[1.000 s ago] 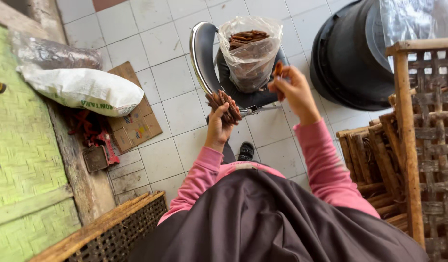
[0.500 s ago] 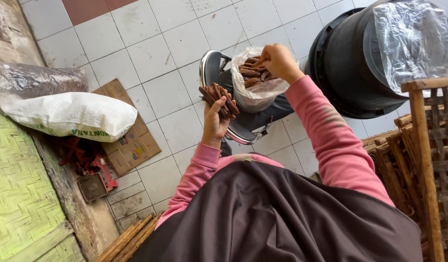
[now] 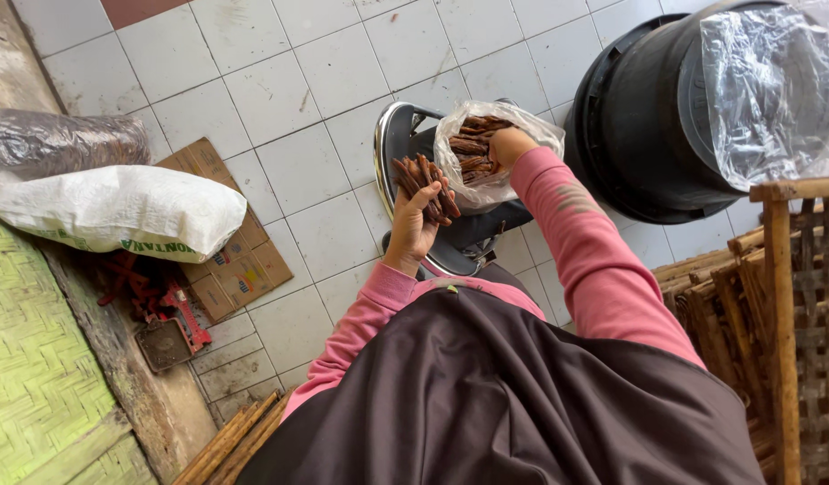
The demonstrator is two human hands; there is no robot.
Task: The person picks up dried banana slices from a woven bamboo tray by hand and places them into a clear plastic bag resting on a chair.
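Observation:
My left hand [image 3: 414, 220] holds a bunch of reddish-brown sticks [image 3: 427, 187] upright above the floor. My right hand [image 3: 508, 144] reaches into a clear plastic bag [image 3: 495, 175] holding more of the same brown sticks [image 3: 473, 148]. The bag stands on a weighing scale [image 3: 405, 135] with a shiny round rim on the white tiled floor. Whether the right hand's fingers grip any stick inside the bag is hidden. Pink sleeves and a dark brown garment fill the lower frame.
A large black tub [image 3: 648, 135] with a plastic sheet [image 3: 769, 90] over it stands at right. Wooden crate slats [image 3: 791, 296] lie at far right. A white sack [image 3: 118, 211], flattened cardboard [image 3: 239, 260], a red tool [image 3: 167, 310] and a green woven mat [image 3: 28, 377] are at left.
My right hand has gone from above the bag's edge down into the bag. The left hand keeps its bunch of sticks beside the bag. The view shifted slightly.

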